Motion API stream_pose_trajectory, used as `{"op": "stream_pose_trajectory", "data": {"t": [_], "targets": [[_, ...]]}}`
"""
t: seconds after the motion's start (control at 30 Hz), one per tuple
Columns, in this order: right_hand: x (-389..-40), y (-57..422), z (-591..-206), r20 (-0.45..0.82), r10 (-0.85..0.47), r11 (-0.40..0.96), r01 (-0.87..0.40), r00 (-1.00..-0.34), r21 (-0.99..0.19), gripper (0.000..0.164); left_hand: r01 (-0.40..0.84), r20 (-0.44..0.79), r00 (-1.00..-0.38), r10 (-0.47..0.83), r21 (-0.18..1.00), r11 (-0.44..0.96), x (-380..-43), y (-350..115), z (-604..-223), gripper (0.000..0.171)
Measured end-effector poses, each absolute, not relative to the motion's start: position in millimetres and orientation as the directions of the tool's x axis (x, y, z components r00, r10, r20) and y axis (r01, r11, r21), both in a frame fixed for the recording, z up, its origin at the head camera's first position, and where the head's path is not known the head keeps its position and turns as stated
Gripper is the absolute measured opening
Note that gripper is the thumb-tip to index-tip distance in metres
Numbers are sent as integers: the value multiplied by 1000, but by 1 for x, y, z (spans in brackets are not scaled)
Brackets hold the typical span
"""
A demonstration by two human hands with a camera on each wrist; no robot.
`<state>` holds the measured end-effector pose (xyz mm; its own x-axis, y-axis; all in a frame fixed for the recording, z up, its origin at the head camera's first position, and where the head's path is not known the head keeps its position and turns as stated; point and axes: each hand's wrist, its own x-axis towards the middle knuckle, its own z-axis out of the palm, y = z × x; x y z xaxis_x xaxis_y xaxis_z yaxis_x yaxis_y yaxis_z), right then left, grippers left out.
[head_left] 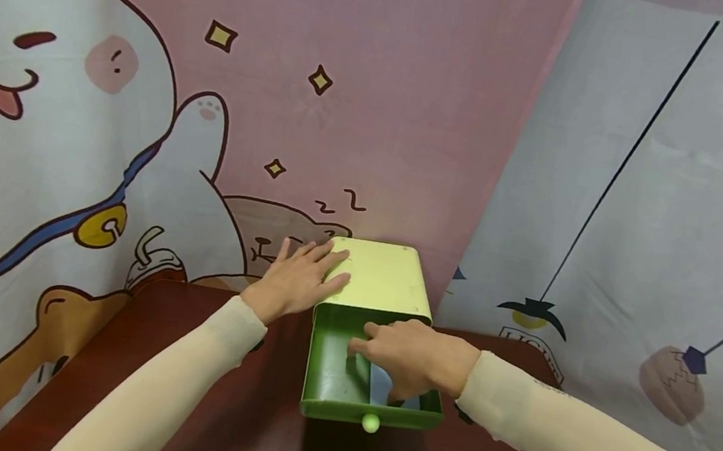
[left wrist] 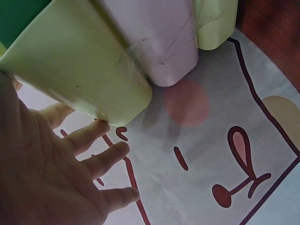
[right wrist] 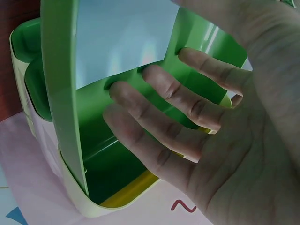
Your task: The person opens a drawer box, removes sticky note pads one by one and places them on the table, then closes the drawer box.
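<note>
Reddish-brown tabletop [head_left: 242,429] meets a cartoon-printed cloth [head_left: 379,85]. From the pale yellow cabinet [head_left: 382,277], the green drawer [head_left: 329,368] points its knob [head_left: 370,423] toward the person. Left hand [head_left: 294,281], fingers spread, touches the cabinet; right hand [head_left: 416,356], fingers apart, reaches over the blue sheet [right wrist: 126,40] at drawer's right, left edge running front-to-back, long axis partly hidden.

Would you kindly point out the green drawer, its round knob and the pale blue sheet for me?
Green drawer [head_left: 331,361]: head view, on the bare floor inside it.
Round knob [head_left: 370,424]: head view, on the middle of its front.
Pale blue sheet [right wrist: 124,40]: right wrist view, on its flat face.
</note>
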<state>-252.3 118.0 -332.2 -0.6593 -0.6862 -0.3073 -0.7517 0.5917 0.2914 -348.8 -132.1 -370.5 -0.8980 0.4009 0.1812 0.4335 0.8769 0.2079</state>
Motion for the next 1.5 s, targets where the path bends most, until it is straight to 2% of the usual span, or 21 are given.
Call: {"op": "stream_pose_trajectory", "data": {"t": [0.73, 1.2, 1.5], "targets": [[-254, 116, -334, -326, -684, 551, -755, -653, 356, 95, 434, 184, -897, 401, 207, 877, -349, -132, -371, 81], [-255, 119, -331, -327, -682, 566, -756, -654, 329, 87, 436, 182, -897, 404, 206, 876, -350, -132, -372, 80], [-253, 117, -335, -353, -663, 547, -749, -660, 372, 96, 435, 181, -897, 403, 205, 877, -349, -131, -370, 79]]}}
